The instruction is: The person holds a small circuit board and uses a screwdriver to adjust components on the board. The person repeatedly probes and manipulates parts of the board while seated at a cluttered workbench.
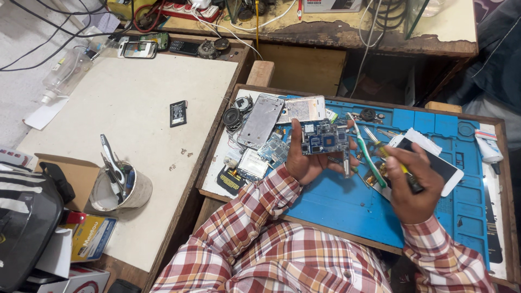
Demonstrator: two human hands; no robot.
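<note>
Head camera: left hand point(304, 160) is clamped on blue circuit board point(324, 137); right hand point(411, 187), closed around green-handled screwdriver point(388, 157), lies to its right, tip pointing toward it.

Matt blue rubbery mat point(347, 206), worn wooden tray rim point(347, 97), glossy circuit board point(324, 137)

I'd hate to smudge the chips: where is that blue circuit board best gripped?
By its short edges. The blue circuit board faces up with chips across its middle, and the left hand cradles it from below, fingertips on the edges. Come from the underside likewise, clear of the components.
</note>
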